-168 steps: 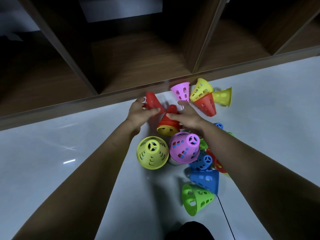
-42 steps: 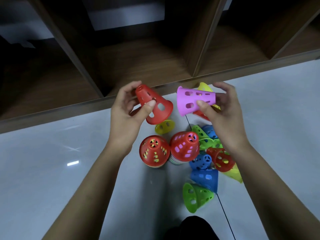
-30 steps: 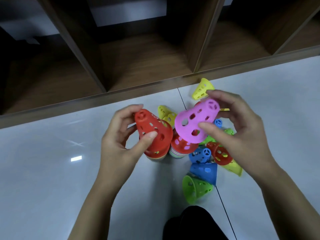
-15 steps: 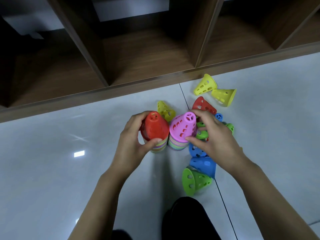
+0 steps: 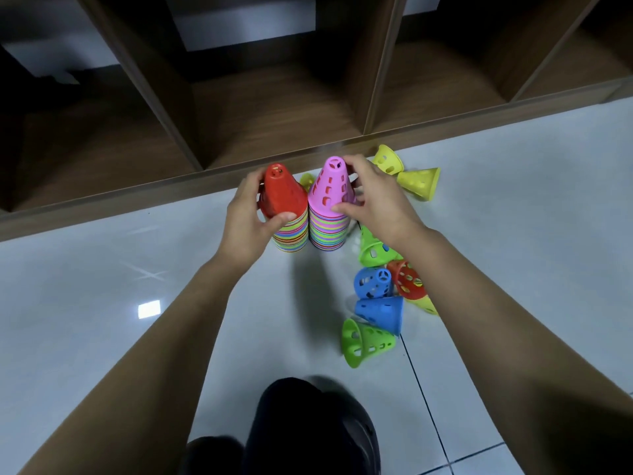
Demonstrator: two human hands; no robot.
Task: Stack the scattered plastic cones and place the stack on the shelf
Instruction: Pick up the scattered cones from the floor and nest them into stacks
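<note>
Lowered onto stacks (image 5: 291,236), red cone (image 5: 286,197), pink cone (image 5: 330,188), fingers (image 5: 278,219) curled round each

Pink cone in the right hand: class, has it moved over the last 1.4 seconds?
Yes. The pink cone, then held sideways in the air, has come down upright onto the right stack; the right hand grips it.

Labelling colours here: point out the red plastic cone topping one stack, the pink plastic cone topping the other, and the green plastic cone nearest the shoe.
red perforated plastic cone (image 5: 286,193): head view, side wall.
pink perforated plastic cone (image 5: 334,186): head view, side wall.
green perforated plastic cone (image 5: 375,341): head view, side wall.
</note>
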